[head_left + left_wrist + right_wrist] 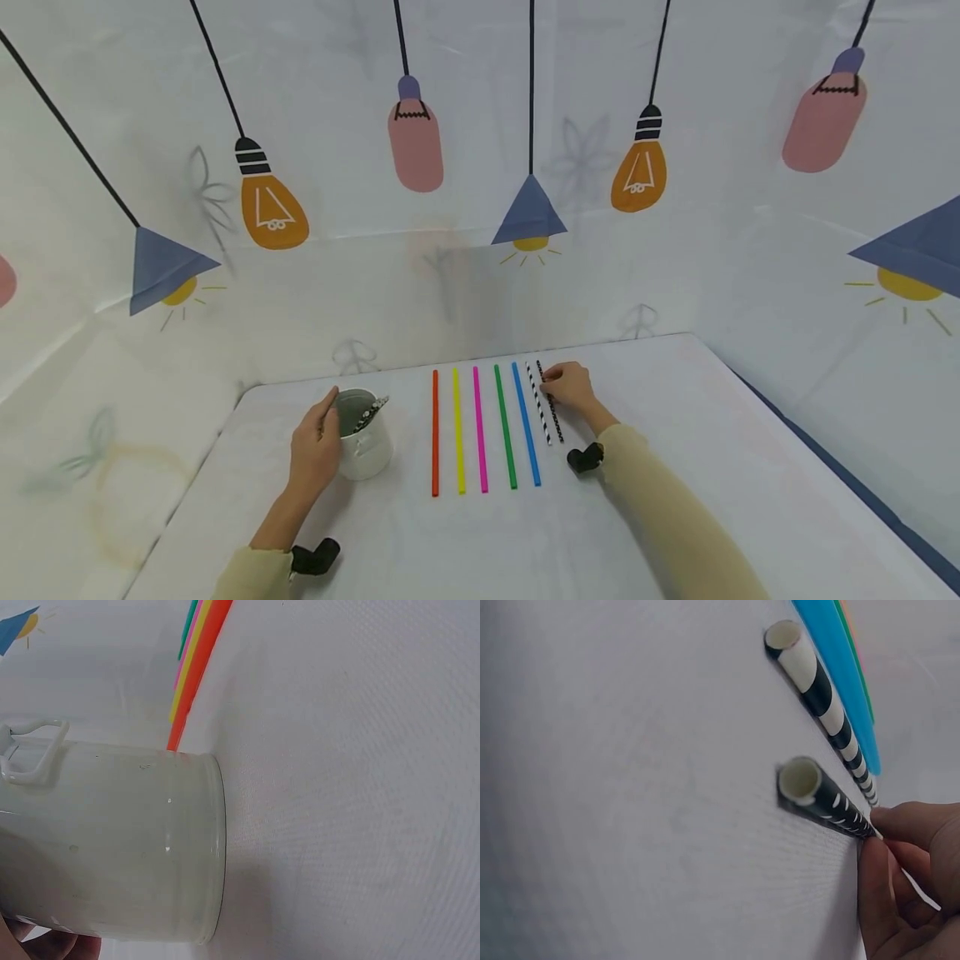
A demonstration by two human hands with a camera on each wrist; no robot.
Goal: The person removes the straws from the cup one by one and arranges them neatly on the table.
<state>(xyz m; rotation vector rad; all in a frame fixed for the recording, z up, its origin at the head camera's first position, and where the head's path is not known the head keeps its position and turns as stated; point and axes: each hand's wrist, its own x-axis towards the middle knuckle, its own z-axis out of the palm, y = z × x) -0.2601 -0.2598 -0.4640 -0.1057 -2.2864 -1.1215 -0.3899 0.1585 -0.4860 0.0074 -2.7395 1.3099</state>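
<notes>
My left hand (313,448) holds a white enamel cup (367,457) at its left side, thumb up at the rim. The cup stands upright on the table and has small wire-like handles (54,754). Black-and-white patterned straws (369,414) lean inside it. At the right end of a row of straws, my right hand (572,388) pinches a black paper straw with white marks (832,802) between thumb and fingers. That straw lies along the tabletop, its open end toward me. Just left of it is a black-and-white striped straw (538,404).
Left of the striped straw lie, side by side, a blue straw (527,425), a green one (506,427), a pink one (480,429), a yellow one (458,429) and a red one (435,433). A lamp-printed sheet (465,283) hangs behind the white table (450,550).
</notes>
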